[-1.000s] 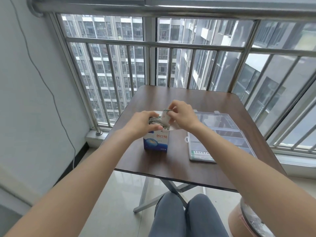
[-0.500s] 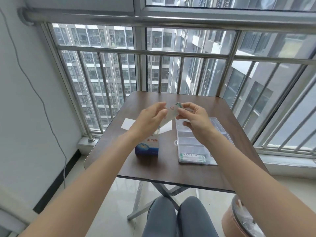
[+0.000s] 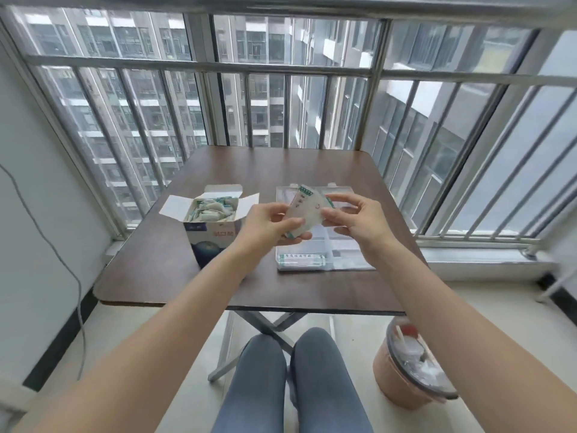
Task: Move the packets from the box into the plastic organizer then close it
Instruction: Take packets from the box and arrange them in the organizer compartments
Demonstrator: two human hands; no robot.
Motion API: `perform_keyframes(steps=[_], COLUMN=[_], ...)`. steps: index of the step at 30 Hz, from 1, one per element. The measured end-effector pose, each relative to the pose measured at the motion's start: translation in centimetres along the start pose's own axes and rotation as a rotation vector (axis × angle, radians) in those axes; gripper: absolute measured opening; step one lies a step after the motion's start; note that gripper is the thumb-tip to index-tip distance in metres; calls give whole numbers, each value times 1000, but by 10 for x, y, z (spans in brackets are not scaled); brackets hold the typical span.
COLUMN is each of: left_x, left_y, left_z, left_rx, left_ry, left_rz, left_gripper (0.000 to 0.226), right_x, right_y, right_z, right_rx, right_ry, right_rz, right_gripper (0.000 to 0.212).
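Both hands, left [image 3: 268, 221] and right [image 3: 356, 220], pinch one packet [image 3: 304, 214], perhaps several, above the open organizer [image 3: 349, 259], box [image 3: 212, 223] alongside; next, lay it in a compartment

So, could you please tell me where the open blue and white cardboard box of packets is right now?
In the head view, the open blue and white cardboard box stands on the left half of the dark wooden table, left of the clear plastic organizer.
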State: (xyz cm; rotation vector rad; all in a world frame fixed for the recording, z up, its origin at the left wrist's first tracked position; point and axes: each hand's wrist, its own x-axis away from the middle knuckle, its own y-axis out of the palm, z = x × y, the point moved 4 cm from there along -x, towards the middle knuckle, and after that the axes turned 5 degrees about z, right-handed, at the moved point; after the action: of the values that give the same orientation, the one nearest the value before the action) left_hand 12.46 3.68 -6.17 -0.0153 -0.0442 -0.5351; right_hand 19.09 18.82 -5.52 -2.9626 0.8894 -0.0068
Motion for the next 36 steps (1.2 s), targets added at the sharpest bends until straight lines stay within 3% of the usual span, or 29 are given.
perform_keyframes(steps=[5, 9, 11, 19, 26, 31, 36], left_x=[0, -6, -8, -8, -9, -7, -6], left_y=[20, 22, 20, 22, 29, 29, 28], left_z=[-12, -17, -20, -25, -21, -22, -23], left_rx=[83, 86, 42, -7, -16, -28, -22], left_ry=[-47, -46, -48, -53, -43, -41, -50], left_rz=[44, 120, 131, 113, 96, 94, 94], left_gripper=[7, 9, 10, 13, 13, 14, 15], right_x=[-2, -9, -12, -13, -11, -7, -2], right_y=[-24, -47, -57, -73, -64, -56, -50], right_z=[14, 24, 31, 44, 45, 42, 40], right_rx=[65, 129, 164, 602, 805, 1112, 1209], right_ry=[29, 57, 82, 1, 4, -52, -80], right_rz=[30, 116, 131, 189, 116, 127, 139], right_gripper=[10, 20, 14, 12, 14, 18, 18])
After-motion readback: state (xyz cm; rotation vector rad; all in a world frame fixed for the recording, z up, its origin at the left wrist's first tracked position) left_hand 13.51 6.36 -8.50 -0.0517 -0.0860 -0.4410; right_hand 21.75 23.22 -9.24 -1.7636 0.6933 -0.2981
